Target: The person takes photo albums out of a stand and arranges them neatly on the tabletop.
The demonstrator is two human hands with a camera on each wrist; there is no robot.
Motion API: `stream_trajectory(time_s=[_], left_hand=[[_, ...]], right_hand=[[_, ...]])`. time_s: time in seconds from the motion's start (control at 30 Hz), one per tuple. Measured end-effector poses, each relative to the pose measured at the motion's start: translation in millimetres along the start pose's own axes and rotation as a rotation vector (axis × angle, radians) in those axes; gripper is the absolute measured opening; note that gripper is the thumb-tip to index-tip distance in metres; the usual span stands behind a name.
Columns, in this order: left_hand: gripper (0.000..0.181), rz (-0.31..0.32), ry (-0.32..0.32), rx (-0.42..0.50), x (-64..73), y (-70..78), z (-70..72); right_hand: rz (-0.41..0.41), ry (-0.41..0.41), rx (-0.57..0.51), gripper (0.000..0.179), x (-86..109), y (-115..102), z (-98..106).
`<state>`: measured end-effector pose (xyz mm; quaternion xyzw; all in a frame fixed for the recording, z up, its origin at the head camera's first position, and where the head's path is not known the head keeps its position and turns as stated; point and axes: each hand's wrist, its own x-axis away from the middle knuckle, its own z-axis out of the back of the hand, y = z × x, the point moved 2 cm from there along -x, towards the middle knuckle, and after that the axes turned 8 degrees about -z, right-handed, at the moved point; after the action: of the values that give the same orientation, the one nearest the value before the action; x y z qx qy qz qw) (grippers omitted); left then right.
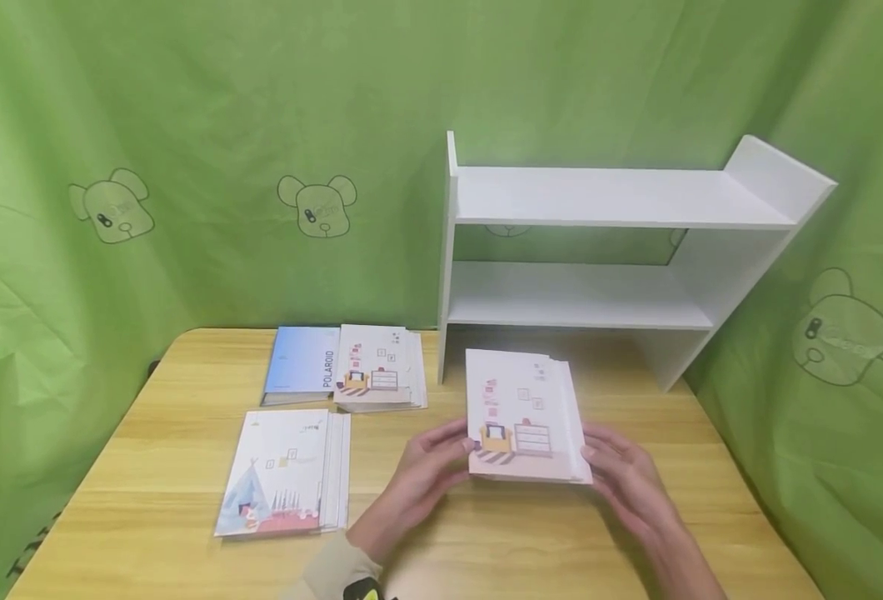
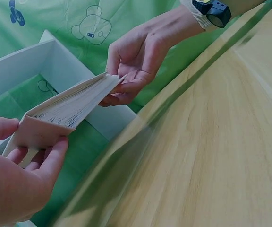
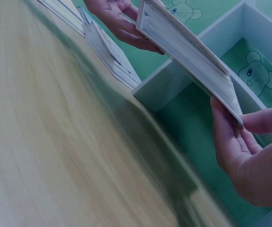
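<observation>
A white photo album [image 1: 520, 417] with a drawn armchair and dresser on its cover is held above the table by both hands. My left hand [image 1: 428, 467] grips its spine side, thumb at the cover's edge. On the opposite side, my right hand [image 1: 629, 475] pinches the open edge of the cover and pages. Seen in the left wrist view, the album [image 2: 70, 101] shows its page ends, with the left hand [image 2: 25, 184] around the spine. The right wrist view has the right hand [image 3: 254, 151] at a cover corner, thumb on one side and fingers on the other.
A white two-tier shelf [image 1: 580, 296] stands at the back right, behind the held album. To the left lie a blue album [image 1: 299, 362] marked POLAROID, a similar armchair album [image 1: 374, 358] beside it, and a tent-picture album [image 1: 276, 467] nearer. A green curtain [image 1: 209, 100] surrounds the wooden table [image 1: 149, 492].
</observation>
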<state>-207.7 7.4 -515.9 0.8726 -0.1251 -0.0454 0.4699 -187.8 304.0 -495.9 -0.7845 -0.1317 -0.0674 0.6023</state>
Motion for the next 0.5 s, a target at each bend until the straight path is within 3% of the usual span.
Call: stream_trajectory(time_s=[0.2,0.5], left_hand=[[0.056,0.009,0.018,-0.005,6.3,3.4,6.8],[0.062,0.018,0.035,-0.014,15.1,9.6,17.4]], right_hand=[[-0.036,0.019,0.010,0.035,-2.5,3,-7],[-0.073,0.047,0.062,0.057,-6.4,6,-19]])
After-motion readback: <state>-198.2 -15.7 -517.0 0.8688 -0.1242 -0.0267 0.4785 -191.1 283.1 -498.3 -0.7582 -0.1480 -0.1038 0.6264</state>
